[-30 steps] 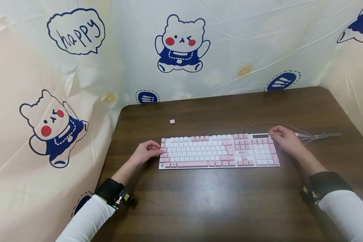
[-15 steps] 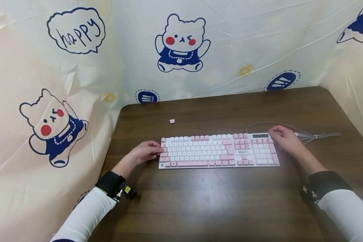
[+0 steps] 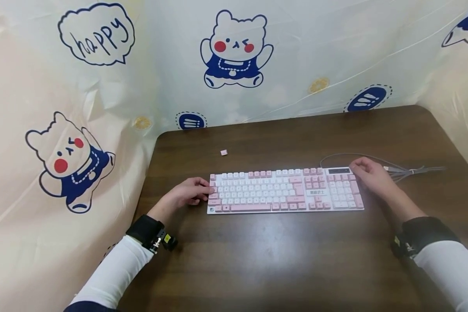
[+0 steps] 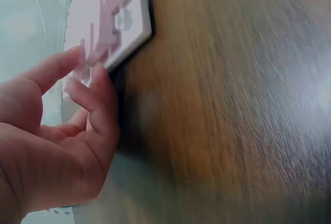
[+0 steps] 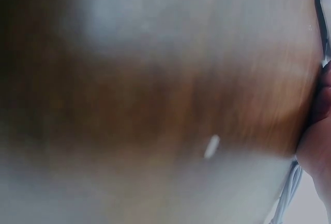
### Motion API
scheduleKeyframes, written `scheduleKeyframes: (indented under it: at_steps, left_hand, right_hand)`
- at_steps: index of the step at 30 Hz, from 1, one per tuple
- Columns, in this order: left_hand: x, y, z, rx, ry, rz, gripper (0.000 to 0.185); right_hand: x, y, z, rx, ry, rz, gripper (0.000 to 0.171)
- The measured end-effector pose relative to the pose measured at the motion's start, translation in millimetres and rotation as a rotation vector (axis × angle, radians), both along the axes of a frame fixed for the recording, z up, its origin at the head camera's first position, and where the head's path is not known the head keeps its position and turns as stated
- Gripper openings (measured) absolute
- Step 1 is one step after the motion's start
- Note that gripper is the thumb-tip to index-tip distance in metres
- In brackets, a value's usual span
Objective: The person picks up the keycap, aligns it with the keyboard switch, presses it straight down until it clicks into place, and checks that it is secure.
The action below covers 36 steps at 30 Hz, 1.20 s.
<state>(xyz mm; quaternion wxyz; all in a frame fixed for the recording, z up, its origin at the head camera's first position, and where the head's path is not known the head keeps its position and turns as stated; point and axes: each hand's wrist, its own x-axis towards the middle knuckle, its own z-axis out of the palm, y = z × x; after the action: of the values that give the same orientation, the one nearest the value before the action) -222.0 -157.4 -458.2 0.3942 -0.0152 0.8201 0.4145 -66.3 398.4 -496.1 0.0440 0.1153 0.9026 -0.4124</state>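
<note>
A white and pink full-size keyboard point(image 3: 284, 190) lies flat on the brown table point(image 3: 257, 260). At its left end my left hand point(image 3: 189, 192) grips the edge: in the left wrist view one digit reaches onto the pink keys point(image 4: 106, 32), while the other fingers curl against the side. My right hand point(image 3: 374, 177) pinches the keyboard's far right corner, beside the dark panel point(image 3: 338, 170). Only part of the right hand point(image 5: 316, 149) appears in the blurred right wrist view. A loose pink keycap point(image 3: 224, 152) sits behind the keyboard, apart from both hands.
A grey cable point(image 3: 407, 173) leaves the keyboard's back and lies bundled to the right of my right hand. Behind the table hangs a printed sheet point(image 3: 296, 52) with cartoon bears, and it also runs along the left side. The table's back edge has rounded corners.
My left hand has turned at the keyboard's left end, and its lower fingers now show curled. The right hand keeps its hold. The whole head view has shifted slightly upward.
</note>
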Motion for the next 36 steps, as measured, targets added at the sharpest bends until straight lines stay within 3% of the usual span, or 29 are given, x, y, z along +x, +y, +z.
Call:
scheduleKeyframes:
  at_steps: [5, 10, 19, 29, 36]
  left_hand:
    - [-2.2, 6, -0.5, -0.020, 0.029, -0.046, 0.046]
    - [-4.5, 1, -3.6, 0.042, -0.023, -0.024, 0.047]
    - [-7.7, -9, -7.5, 0.068, -0.023, -0.049, 0.049]
    - [-3.9, -14, -9.5, 0.080, -0.069, 0.066, 0.043]
    - [-4.3, -15, -8.1, 0.122, -0.066, 0.015, 0.032]
  right_hand:
    - [-1.1, 0, 0.4, 0.004, 0.010, 0.005, 0.053]
    - [-3.3, 2, -1.2, 0.021, 0.003, -0.007, 0.054]
    - [-5.1, 2, -2.0, 0.008, -0.017, 0.004, 0.057]
    - [-4.8, -2, -2.1, -0.006, -0.015, 0.001, 0.054]
    - [-4.1, 0, -0.3, 0.005, -0.002, -0.011, 0.053]
